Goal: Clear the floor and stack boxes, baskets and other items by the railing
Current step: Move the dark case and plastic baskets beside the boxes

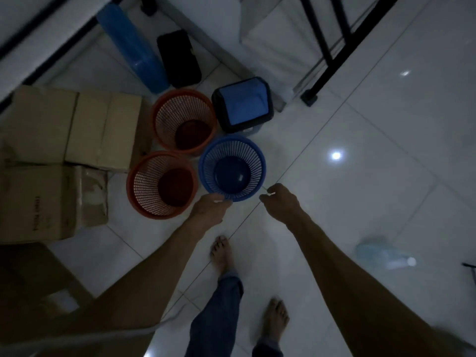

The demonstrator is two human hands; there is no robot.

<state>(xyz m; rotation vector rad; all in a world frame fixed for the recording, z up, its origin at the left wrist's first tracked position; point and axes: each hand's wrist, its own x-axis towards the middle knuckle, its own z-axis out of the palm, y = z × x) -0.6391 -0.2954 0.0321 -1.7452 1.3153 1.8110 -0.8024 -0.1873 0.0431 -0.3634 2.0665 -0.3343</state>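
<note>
A dim room with a glossy white tiled floor (pixel 386 202) and a black railing (pixel 327 47) at the top. Three mesh baskets stand upright in a cluster: two orange ones (pixel 184 121) (pixel 162 184) and one blue basket (pixel 233 167), its rim touching the nearer orange one. Left of them are two cardboard boxes (pixel 74 124) (pixel 46 202). Behind lie a blue roll (pixel 131 47), a black case (pixel 179 59) and a blue-lidded bin (pixel 243 104). The left hand (pixel 210 208) touches the blue basket's near rim; whether it grasps I cannot tell. The right hand (pixel 279 199), loosely curled, hangs just beside it, holding nothing.
</note>
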